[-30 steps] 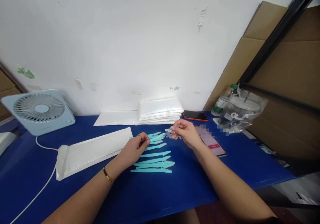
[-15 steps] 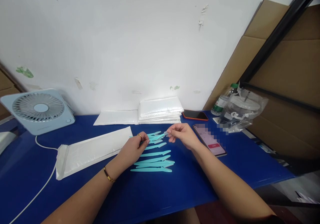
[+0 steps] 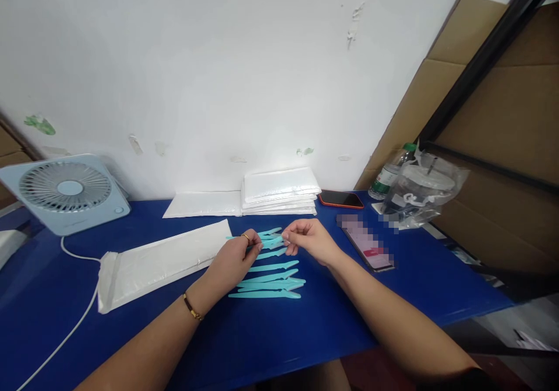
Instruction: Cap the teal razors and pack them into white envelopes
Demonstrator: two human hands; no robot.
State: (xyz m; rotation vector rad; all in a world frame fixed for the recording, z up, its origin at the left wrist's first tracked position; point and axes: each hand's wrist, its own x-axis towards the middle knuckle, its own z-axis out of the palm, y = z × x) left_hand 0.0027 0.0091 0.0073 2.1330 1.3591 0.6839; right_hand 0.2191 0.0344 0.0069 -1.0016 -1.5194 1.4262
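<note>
My left hand [image 3: 236, 258] is closed, thumb and forefinger pinching the handle of a teal eyebrow razor [image 3: 272, 243]. At the blade end of that razor, the fingertips of my right hand [image 3: 311, 240] are pressed together; a small clear cover there is mostly hidden by them. Several more teal eyebrow razors [image 3: 274, 267] lie roughly parallel on the blue table [image 3: 323, 333], below and behind my hands. Their blade ends point right, and a few overlap nearest me.
A white padded envelope [image 3: 166, 266] lies left of my hand, with a stack of similar envelopes [image 3: 279, 187] against the wall. Two phones [image 3: 341, 199], [image 3: 367, 245] lie right. A fan [image 3: 70, 190] stands left; a bottle [image 3: 386, 178] and bagged cup [image 3: 425, 184] stand right.
My right hand has shifted slightly left, bringing its fingertips closer to my left hand along the razor. My left hand has stayed almost in place.
</note>
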